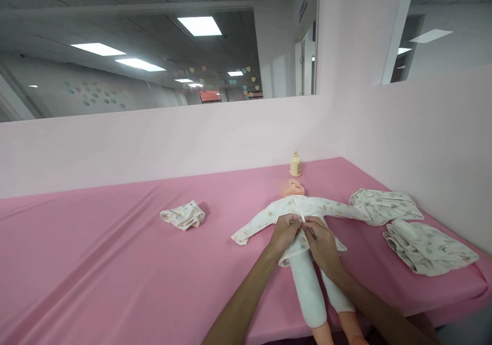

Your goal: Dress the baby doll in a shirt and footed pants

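Note:
A baby doll (292, 187) lies face up with its arms spread and its legs toward me. It wears a white patterned long-sleeved top (265, 217) and white trousers (307, 288). Over the doll's belly, my left hand (286, 232) pinches the front of the top. Close beside it, my right hand (321, 242) has its fingers closed on the same front edge, with a small dark thing showing at a finger. The fastening between the fingertips is too small to make out.
A pale yellow pump bottle (295, 165) stands beyond the doll's head. To the right lie two patterned cloth bundles, one farther (384, 205) and one nearer (430, 247). A small folded cloth (184, 215) rests left on the pink sheet (115, 263). Walls border the back and right.

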The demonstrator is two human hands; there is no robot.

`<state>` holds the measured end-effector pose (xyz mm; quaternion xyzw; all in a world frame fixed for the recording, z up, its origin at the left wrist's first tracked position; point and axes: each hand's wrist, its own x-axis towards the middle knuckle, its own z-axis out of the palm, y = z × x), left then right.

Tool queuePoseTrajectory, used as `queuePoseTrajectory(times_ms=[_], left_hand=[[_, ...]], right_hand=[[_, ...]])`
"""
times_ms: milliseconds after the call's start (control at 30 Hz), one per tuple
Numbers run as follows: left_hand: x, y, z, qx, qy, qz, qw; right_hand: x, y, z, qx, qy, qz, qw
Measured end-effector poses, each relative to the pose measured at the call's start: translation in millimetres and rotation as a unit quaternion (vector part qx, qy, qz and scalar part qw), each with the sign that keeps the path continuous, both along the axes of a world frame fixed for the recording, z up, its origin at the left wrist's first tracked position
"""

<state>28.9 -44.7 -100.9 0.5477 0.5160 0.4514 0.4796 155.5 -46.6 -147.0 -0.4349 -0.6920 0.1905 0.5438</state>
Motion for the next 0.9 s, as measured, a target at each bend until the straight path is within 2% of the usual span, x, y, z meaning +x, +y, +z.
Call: queuePoseTrajectory(times_ms=[200,400,533,633,800,900], left_hand=[[0.2,1.5,-5.2,-0.006,-0.025,0.018,1.000],[1.4,0.4,-2.2,0.026,-0.002,0.028,0.999],[1.1,1.2,-2.5,0.050,0.015,0.028,0.998],[1.8,2.6,-4.9,0.064,0.036,0.050,0.996],[4.1,3.5,-5.1,0.092,0.095,0.083,0.988],[4.5,3.4,-3.6,0.092,0.098,0.084,0.987]], right_hand=[[-2.2,-1.4,-6.1,0.068,-0.064,-0.028,0.995],[-4.7,-7.3,-8.8,0.122,-0.126,-0.050,0.983],[-4.9,-10.0,-6.4,0.139,-0.156,-0.044,0.977],[-4.7,-10.6,-6.8,0.148,-0.168,-0.044,0.974],[-4.4,-10.5,-9.7,0.154,-0.169,-0.047,0.972],[-4.1,-10.7,-10.3,0.154,-0.163,-0.040,0.974]])
